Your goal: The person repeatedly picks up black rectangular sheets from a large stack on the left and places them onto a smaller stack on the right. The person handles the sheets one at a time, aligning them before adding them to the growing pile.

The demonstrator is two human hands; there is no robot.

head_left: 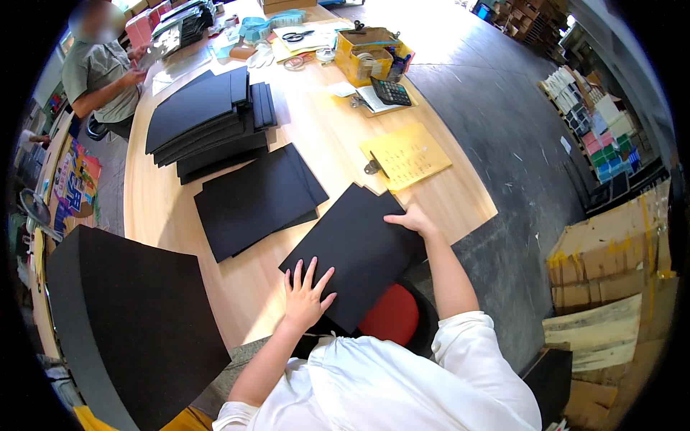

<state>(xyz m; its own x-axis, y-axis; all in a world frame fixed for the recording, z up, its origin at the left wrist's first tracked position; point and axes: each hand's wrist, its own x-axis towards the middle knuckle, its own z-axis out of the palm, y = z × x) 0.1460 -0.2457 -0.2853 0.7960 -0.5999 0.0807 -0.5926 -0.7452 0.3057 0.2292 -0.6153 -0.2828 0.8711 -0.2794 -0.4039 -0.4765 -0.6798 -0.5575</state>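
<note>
A flat black sheet (352,251), apparently lying over one or more others, sits at the near edge of the table and juts out past it. My left hand (305,296) lies on its near-left part, fingers spread and flat. At its far-right edge is my right hand (415,220), thumb on top and the other fingers partly hidden, gripping the edge. To the left lies a small stack of black sheets (259,197), slightly fanned. Beyond it stands a taller stack of black sheets (198,108).
Right of the sheets lies a yellow clipboard (408,156). Farther off are a calculator (390,92), a yellow box (359,54) and scissors (296,36). A large black block (144,316) stands at the left, a red stool seat (392,316) below, cartons (604,244) at the right. Another person (108,72) stands far left.
</note>
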